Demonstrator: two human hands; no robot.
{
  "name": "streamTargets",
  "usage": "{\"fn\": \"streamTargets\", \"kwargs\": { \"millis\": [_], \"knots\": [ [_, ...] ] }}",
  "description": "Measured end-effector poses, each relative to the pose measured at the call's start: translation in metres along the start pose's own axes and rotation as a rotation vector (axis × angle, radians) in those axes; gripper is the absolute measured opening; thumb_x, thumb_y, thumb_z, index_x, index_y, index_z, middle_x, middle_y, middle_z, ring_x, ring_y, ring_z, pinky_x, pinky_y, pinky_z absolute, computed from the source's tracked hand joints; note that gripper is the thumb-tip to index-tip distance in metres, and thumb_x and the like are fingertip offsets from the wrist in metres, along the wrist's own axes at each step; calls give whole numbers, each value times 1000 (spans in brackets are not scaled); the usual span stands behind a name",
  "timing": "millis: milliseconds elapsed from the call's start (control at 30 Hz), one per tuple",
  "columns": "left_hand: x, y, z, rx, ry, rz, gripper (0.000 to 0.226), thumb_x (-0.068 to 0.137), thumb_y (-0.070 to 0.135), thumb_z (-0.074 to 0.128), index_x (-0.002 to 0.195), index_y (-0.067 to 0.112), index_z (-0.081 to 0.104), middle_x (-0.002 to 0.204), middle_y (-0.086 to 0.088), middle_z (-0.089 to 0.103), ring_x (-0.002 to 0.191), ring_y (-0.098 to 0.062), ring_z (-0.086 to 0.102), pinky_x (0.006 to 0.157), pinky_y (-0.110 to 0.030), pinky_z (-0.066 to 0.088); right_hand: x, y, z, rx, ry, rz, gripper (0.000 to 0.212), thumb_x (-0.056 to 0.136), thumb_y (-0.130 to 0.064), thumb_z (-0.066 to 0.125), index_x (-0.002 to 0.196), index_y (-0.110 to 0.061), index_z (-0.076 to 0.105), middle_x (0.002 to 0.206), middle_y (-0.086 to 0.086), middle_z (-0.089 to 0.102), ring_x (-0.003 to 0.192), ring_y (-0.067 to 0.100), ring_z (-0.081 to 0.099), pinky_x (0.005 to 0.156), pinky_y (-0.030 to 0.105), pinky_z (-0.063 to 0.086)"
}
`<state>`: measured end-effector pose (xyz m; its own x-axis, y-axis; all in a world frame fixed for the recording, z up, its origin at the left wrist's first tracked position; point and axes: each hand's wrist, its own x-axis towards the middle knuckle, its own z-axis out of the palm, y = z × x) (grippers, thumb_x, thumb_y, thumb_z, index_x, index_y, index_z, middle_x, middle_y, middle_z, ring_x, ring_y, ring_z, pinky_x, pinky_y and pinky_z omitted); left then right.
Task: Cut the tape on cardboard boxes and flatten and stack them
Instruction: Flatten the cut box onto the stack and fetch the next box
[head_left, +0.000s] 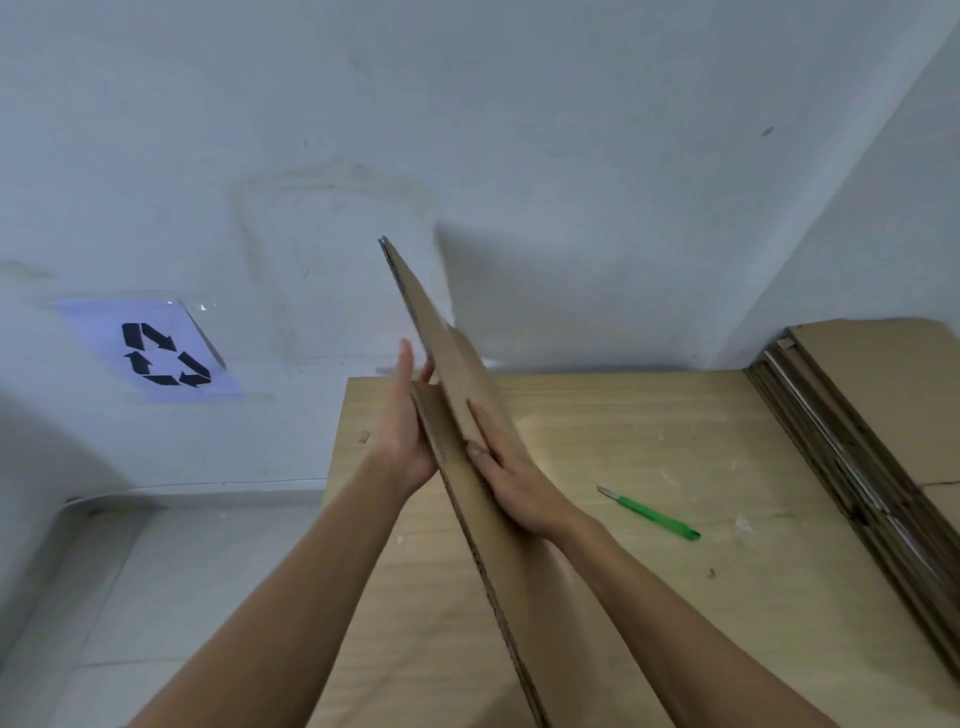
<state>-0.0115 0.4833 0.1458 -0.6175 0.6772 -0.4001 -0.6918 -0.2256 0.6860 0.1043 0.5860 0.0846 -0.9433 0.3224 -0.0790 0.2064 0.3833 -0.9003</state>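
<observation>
1. Head view: a pale wall (519, 104) backs a wooden table (649, 426); a recycling sign (156, 353) hangs left of the table.
2. A flattened cardboard box (447, 353) stands tilted on edge above the table's left part.
3. The left hand (402, 431) and right hand (511, 483) press its opposite faces with straight fingers, sandwiching it.
4. A green cutter (649, 512) lies on the table; a stack of flat cardboard (857, 415) sits at the table's right end.

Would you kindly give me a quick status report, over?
Left hand and right hand flat, pressing flattened box between them, tilted on edge. Green cutter on table, between box and stack.
</observation>
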Motion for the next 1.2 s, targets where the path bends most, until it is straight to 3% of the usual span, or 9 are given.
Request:
{"fn": "streamTargets", "kwargs": {
  "millis": [100, 200, 400, 533, 633, 833, 933, 1033, 1200],
  "knots": [
    [-1, -9, 2, 159, 40, -12, 48, 94, 34, 69, 130, 2, 63, 126, -24, 67, 115, -39, 67, 100, -52, 54, 0, 4, 5, -56, -110, -2, 63, 102, -56, 38, 153, -51, 1, 166, -18, -7, 150, -4, -13, 122, 27, -7],
    [1, -10, -9, 267, 160, 22, 35, 95, 8, 65, 128, -3, 59, 122, -27, 67, 104, -38, 71, 80, -47, 63, -1, 6, 1, -29, -164, 44, 80, 91, -73, 34, 158, -44, 1, 165, -19, -12, 149, 0, -18, 120, 31, -8],
    [-15, 7, -22, 199, 108, -23, 30, 99, 9, 57, 127, 2, 61, 116, -19, 73, 96, -32, 74, 72, -44, 64, -9, 47, -26, 285, 202, 333, 79, 93, -73, 37, 157, -27, 31, 162, -11, 28, 149, 9, 25, 125, 40, 16],
    [-27, 24, -29, 126, 67, -96, 26, 97, 20, 59, 112, 1, 69, 100, -16, 76, 83, -29, 75, 71, -42, 64, -27, 87, -59, 466, 195, 546, 78, 83, -84, 43, 138, -31, 59, 140, -6, 61, 128, 15, 57, 113, 42, 39],
    [-25, 32, -36, 205, 86, -81, 28, 94, 26, 64, 112, 5, 72, 104, -13, 76, 86, -27, 75, 75, -38, 63, -38, 81, -77, 748, 201, 573, 48, 96, -57, 54, 123, -21, 71, 117, 6, 74, 111, 24, 68, 101, 43, 50],
    [7, 4, -78, 693, 388, 83, 32, 92, 9, 69, 123, 9, 66, 116, -10, 73, 99, -24, 71, 88, -39, 59, -45, 93, -84, 373, 505, 448, 16, 94, -25, 69, 108, -18, 71, 103, 6, 76, 90, 16, 72, 78, 30, 55],
    [18, -32, -90, 895, 483, 90, 34, 89, 9, 71, 123, 13, 64, 116, -9, 73, 100, -24, 69, 93, -40, 57, -48, 107, -70, 84, 527, 469, 28, 94, -30, 67, 111, -8, 69, 102, 9, 74, 96, 25, 69, 84, 35, 52],
    [22, -56, -101, 947, 491, 73, 57, 93, 13, 67, 145, 17, 46, 133, -4, 62, 114, -24, 63, 95, -37, 52, -54, 117, -64, 67, 488, 575, 25, 93, -23, 66, 108, -3, 67, 103, 15, 73, 95, 32, 68, 78, 34, 49],
    [29, -97, -131, 1296, 449, -12, 89, 94, 20, 64, 162, 18, 6, 169, -5, 12, 156, -27, 9, 124, -54, 17, -60, 132, -60, -162, 434, 685, 53, 88, -16, 65, 139, -16, 52, 139, 11, 52, 128, 29, 51, 103, 37, 40]
  ]
}}
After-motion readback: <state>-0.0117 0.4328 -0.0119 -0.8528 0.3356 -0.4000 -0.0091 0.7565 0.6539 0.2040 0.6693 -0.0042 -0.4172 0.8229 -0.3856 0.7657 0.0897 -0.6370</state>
